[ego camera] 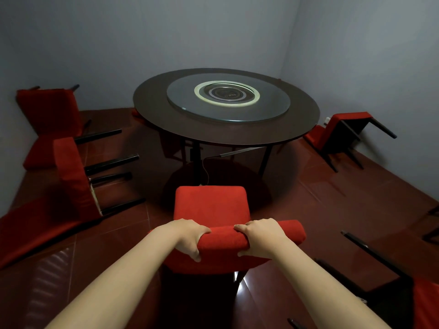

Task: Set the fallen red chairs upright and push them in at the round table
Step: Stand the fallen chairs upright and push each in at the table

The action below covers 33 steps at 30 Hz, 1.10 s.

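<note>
Nearest the camera, the padded backrest (223, 239) of an upright red chair (210, 203) is gripped by both hands. The left hand (190, 236) and the right hand (260, 237) are each curled over its top edge, with fingers (202, 230) laid on the front face and thumbs tucked behind. The chair is stood on the glossy floor (332, 210) facing the table, with its seat short of the rim, so a push inward is judged to remain. The upholstery is expected to be soft over a stiff frame of moderate weight, and the backrest top is judged the surest hold for sliding it. A fallen chair (71, 176) is seen just left, and another (425, 302) is partly cut off at the near right. Beyond these, the round tabletop (152, 105) is flanked by a far-left chair (50, 110) and a far-right chair (337, 131), both tipped over.
</note>
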Tool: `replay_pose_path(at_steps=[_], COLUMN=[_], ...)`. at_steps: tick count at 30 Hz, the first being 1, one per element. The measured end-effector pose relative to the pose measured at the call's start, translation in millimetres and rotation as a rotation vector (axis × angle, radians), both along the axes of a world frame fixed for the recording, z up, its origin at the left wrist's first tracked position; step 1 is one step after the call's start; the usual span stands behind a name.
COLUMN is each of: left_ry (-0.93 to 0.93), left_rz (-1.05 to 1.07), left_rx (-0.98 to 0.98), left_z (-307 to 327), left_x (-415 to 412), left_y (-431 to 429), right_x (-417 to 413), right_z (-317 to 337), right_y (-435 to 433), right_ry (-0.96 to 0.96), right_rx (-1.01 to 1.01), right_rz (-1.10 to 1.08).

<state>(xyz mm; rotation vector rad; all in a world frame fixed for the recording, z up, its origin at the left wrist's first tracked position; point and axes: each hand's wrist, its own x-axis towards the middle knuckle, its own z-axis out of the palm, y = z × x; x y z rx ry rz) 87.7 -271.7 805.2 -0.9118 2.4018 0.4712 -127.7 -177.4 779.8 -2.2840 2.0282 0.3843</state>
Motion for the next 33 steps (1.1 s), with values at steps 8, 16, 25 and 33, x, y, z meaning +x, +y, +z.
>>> replay_pose_path(at_steps=[8,16,25,33], left_ry=[-0.042,0.311,0.393,0.488], left_rz=[-0.031,-0.167,-0.202,-0.500], left_rx=[-0.045,-0.579,-0.919,-1.053], left_z=[-8.6,-34.5,-51.0,-61.7], left_x=[-0.6,31.5,35.2,39.3], left_y=[8.8,41.4,49.7,38.7], right_x=[-0.1,4.3,14.1,5.2], right_z=[-13.5,-18.9,-54.8,-79.3], right_y=[11.5,22.9,60.9,47.3], right_ry=[-0.068,-0.064,-0.034,0.082], right_rx=[-0.012,-0.165,-0.586,-0.735], right_rz=[-0.013,-0.015,0.021,0.037])
